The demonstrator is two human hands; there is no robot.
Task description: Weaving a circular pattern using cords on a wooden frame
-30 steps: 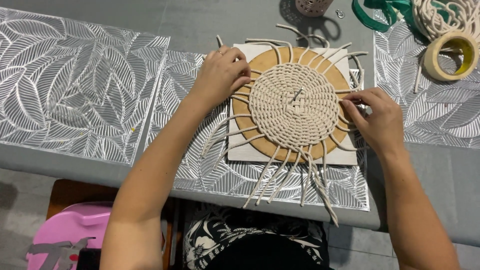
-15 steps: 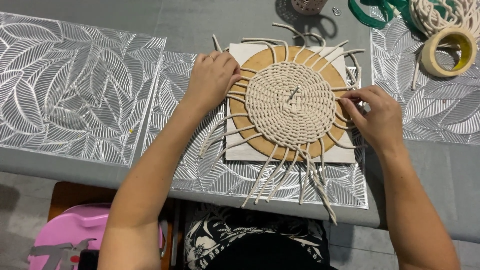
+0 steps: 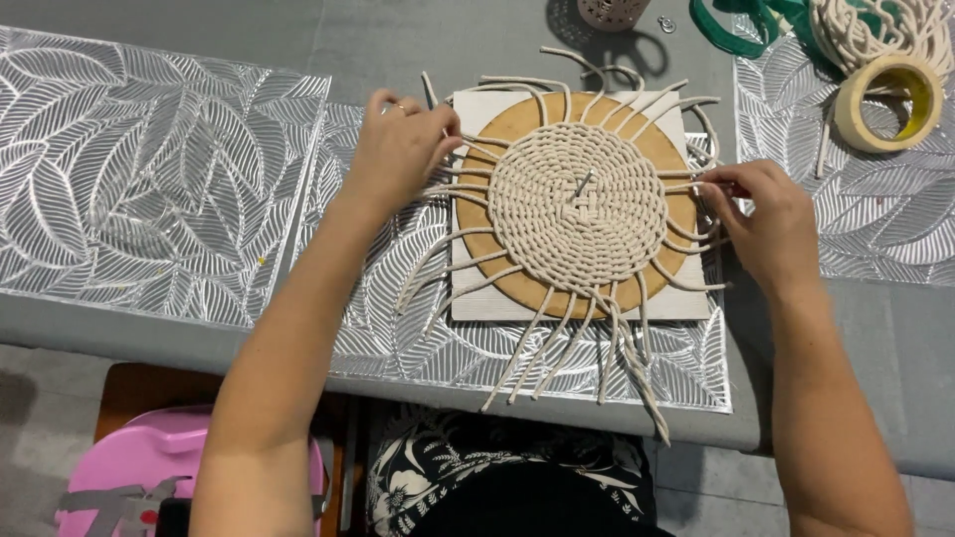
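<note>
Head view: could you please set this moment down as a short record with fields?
Work piece: round woven cord mat, loose cord ends radiating from it
Base: brown disc on a white square board
Left hand: on the cord ends at the mat's left edge
Right hand: pinching a cord end at the mat's right edge
Underlay: silver leaf-pattern placemat on a grey table
Nearby: tape roll, cord bundle, top right

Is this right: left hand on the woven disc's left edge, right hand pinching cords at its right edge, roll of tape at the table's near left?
One error: the roll of tape lies at the far right in the head view. The left hand and right hand flank the woven disc as stated.
</note>
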